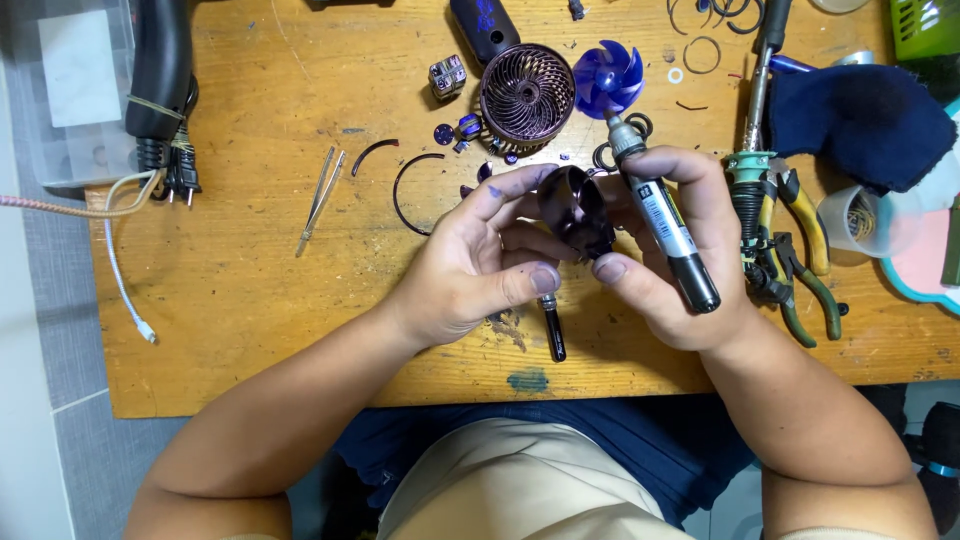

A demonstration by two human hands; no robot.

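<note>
Both hands were up over the middle of the wooden bench [250, 300]. The left hand [470, 265] had its fingers wrapped around a dark glossy ring-shaped housing [578, 208], thumb tucked under and fingertips stained purple-blue. The right hand [670, 255] pinched the same housing with its thumb while gripping a black marker pen [665, 215] between the fingers. The pen had a white label strip along its barrel and a grey tip pointing away from the person.

Just beyond the hands sat a round, dark metallic grille [527, 92] with a fine spiral rib pattern, and right next to it a translucent blue plastic fan blade [608, 78]. Slim metal tweezers [320, 198] lay to the left, with a thin curved dark ring piece [400, 192] between them and the hands.

On the right, pliers [800, 250] with yellow-green handles lay beside a dark blue fuzzy cloth [860, 120]. The far left corner held a black appliance body [160, 70] with a bundled cord, plus a white cable [125, 290] trailing toward the near edge. A small blue-green stain [528, 380] marked the near edge of the wood.
</note>
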